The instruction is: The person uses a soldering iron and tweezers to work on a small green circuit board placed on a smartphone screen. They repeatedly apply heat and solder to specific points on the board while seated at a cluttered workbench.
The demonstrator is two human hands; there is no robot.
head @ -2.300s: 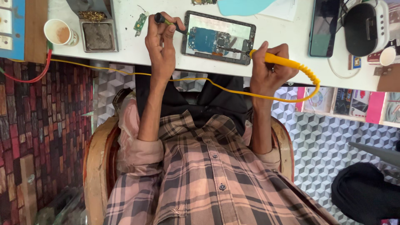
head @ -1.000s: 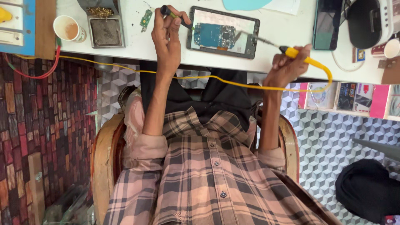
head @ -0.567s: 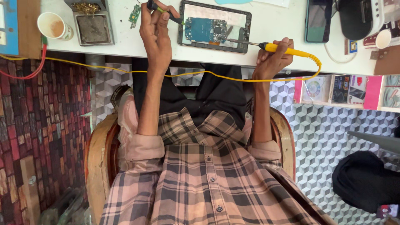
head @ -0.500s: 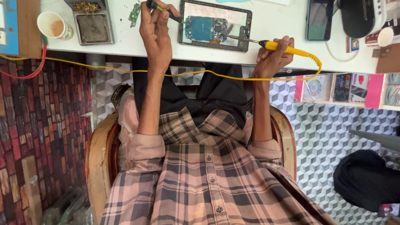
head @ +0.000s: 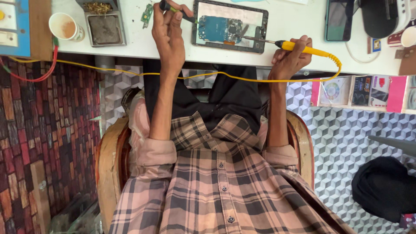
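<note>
A white worktop (head: 286, 56) runs across the top of the view. Below its left end lies flooring (head: 39, 130) patterned in small red and brown bricks; below its right end the floor (head: 346, 143) shows grey and white cubes. A wooden chair (head: 108, 173) with curved arms stands at the worktop's near edge. The light is bright and even.

Both arms reach forward, sleeves rolled to the elbows. The left hand (head: 170, 32) is raised with fingers pinched. The right hand (head: 289, 58) is curled in a fist.
</note>
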